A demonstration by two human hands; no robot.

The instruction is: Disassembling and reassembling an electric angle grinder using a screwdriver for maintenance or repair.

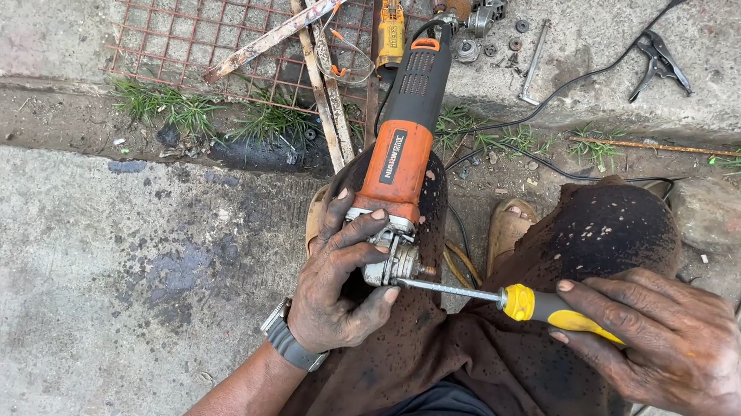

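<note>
Hands: left (338,275) grips one grinder (400,162) | right (674,342) clasps one screwdriver (520,302)

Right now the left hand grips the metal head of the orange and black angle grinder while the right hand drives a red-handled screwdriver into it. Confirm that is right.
Not quite. The head view shows the screwdriver has a yellow handle, not red. The rest holds: the left hand grips the metal head of the orange and black angle grinder, and the right hand holds the screwdriver with its tip at that head.
</note>
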